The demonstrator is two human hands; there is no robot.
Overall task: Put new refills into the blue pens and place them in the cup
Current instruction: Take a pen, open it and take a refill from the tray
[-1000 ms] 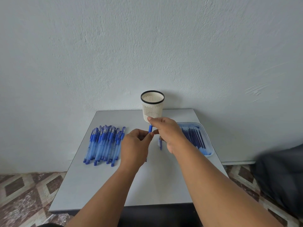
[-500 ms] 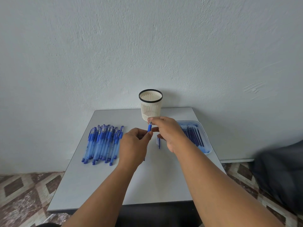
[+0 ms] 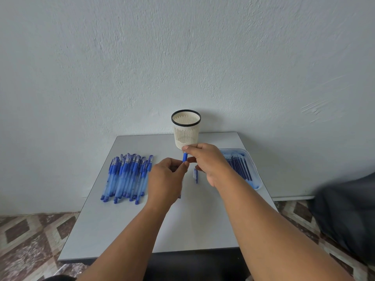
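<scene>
Assembling one pen [image 3: 184, 157] above mid-bench | your left hand [image 3: 165, 180] and right hand [image 3: 207, 161] are both pinching it | cup [image 3: 186, 129] standing at far edge | next you are likely needing to close it, then drop it in.

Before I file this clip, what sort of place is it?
Probably a spare corner of a home or small workroom: a small grey table pushed against a bare plastered wall, a patterned tile floor, and only pens laid out.
</scene>
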